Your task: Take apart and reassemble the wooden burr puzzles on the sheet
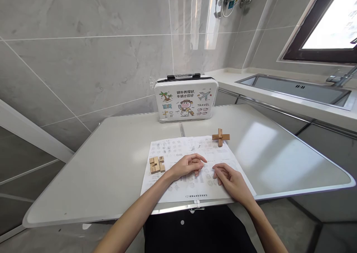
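Note:
My left hand [189, 166] rests over the printed sheet [173, 197], its index finger stretched out and the other fingers loosely bent, with nothing visible in it. To its right, my right hand [229, 178] lies on the same sheet, palm down, fingers slightly curled and apart, no object showing in them. A small gap separates the two hands. Several notched wooden puzzle pieces [156, 164] lie together on the sheet's left side, near my left wrist. A wooden cross-shaped puzzle [220, 137] sits at the sheet's far right corner, beyond both hands.
The sheet lies on a white folding table [106, 171] with a metal-trimmed edge and a centre seam. At the back stands a white cartoon-printed case [186, 100] with a black handle, against the tiled wall [111, 67]. A counter with a sink [292, 89] is on the right.

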